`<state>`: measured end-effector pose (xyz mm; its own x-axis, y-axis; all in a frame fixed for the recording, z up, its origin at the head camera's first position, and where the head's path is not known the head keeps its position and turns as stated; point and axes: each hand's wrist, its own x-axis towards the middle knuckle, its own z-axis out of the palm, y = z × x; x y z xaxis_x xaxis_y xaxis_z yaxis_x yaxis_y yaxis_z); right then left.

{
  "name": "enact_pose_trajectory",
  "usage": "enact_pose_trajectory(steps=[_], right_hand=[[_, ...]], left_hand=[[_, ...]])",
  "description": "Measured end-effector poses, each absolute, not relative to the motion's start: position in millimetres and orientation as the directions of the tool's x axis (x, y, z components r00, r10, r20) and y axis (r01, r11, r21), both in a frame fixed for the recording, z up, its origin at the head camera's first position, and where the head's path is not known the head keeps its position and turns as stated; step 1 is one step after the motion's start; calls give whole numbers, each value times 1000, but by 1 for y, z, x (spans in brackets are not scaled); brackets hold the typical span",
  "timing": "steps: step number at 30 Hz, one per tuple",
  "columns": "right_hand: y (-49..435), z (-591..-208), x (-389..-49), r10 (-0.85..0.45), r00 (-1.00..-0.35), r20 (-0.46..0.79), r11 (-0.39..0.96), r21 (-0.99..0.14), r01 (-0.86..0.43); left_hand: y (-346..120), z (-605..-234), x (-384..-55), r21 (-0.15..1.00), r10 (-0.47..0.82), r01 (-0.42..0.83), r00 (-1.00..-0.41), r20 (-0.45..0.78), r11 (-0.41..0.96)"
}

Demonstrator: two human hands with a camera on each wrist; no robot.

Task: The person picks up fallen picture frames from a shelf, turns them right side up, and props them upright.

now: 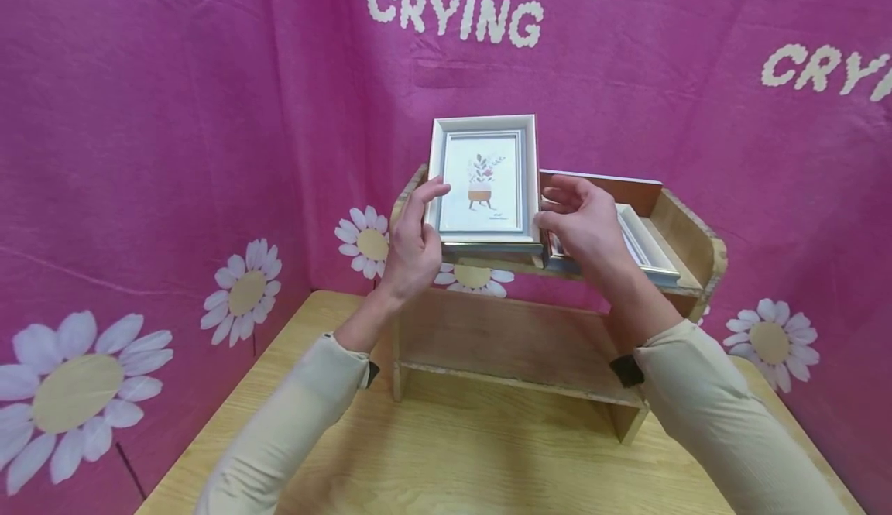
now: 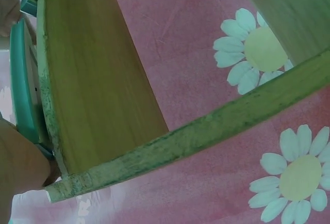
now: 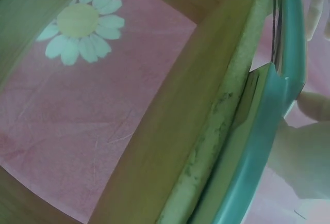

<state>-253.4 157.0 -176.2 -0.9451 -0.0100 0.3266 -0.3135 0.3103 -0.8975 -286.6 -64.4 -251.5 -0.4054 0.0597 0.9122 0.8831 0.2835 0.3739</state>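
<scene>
A white picture frame (image 1: 481, 166) with a print of a potted plant leans upright on the top tier of a small wooden shelf (image 1: 502, 329). My left hand (image 1: 413, 248) grips its left edge, one finger reaching over the front border. At the opposite edge, my right hand (image 1: 585, 217) pinches the side, its thumb near the lower right corner. Just right of it, partly behind my right hand, a second white picture frame (image 1: 637, 240) lies tilted back on the same tier. The right wrist view shows the border of this second frame (image 3: 252, 146) beside the upright one.
The shelf stands on a wood-grain table (image 1: 488, 453), with a raised side panel (image 1: 686, 228) at its right end. Close behind hangs a pink cloth (image 1: 334, 97) printed with daisies and lettering.
</scene>
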Motion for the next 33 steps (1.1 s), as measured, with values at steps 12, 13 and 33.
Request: enact_pose_trajectory(steps=[12,13,33], right_hand=[[170,-181,-266,-159,-958,239,332,-901,-280],[170,-181,-266,-163,-958,235,326,-904,-277],[170,-177,-270,-126,-939,319,314,-885,-343]], left_hand=[[-67,-254,-286,359,109,870,-416,903,338],[-67,-253,-284,379,102,857,-437,894,350],[-68,-230,-273,721,73,678,-733,676,144]])
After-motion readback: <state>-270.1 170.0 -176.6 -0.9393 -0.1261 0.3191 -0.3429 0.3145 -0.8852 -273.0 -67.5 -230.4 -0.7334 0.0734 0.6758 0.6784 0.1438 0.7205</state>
